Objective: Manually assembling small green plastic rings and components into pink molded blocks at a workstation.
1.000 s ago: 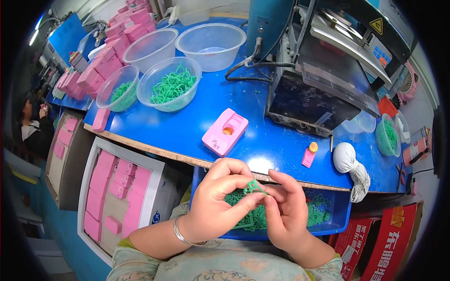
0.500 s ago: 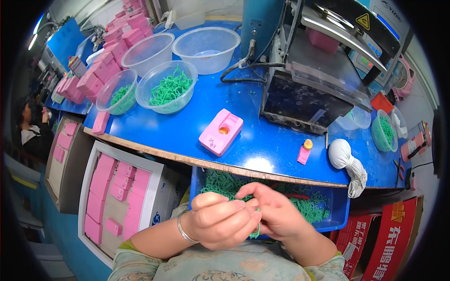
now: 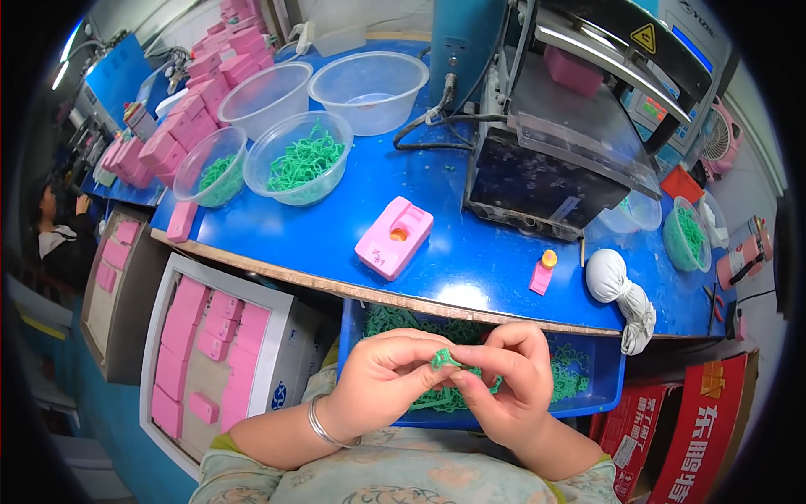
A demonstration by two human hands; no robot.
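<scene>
My left hand (image 3: 379,385), with a silver bangle at the wrist, pinches a small green plastic piece (image 3: 443,359) between thumb and fingers. My right hand (image 3: 510,388) meets it from the other side, thumb and forefinger closed on the same piece. More green strands show below the right fingers; whether they belong to that piece I cannot tell. Beneath both hands, a blue bin (image 3: 606,380) holds a tangle of green strands (image 3: 571,378). On the blue table ahead stands a pink block (image 3: 395,238) with a recess and an orange spot in it.
Clear plastic bowls (image 3: 369,88), two with green strands, stand at the back left beside stacked pink blocks (image 3: 180,126). A dark press machine (image 3: 537,176) fills the right. Near the edge lie a small pink bottle (image 3: 544,273) and a white cloth bundle (image 3: 609,277). A co-worker (image 3: 63,227) sits far left.
My hands have drawn slightly apart, and the green piece between them now shows at the fingertips. The right hand has turned, its fingers bent above the piece.
</scene>
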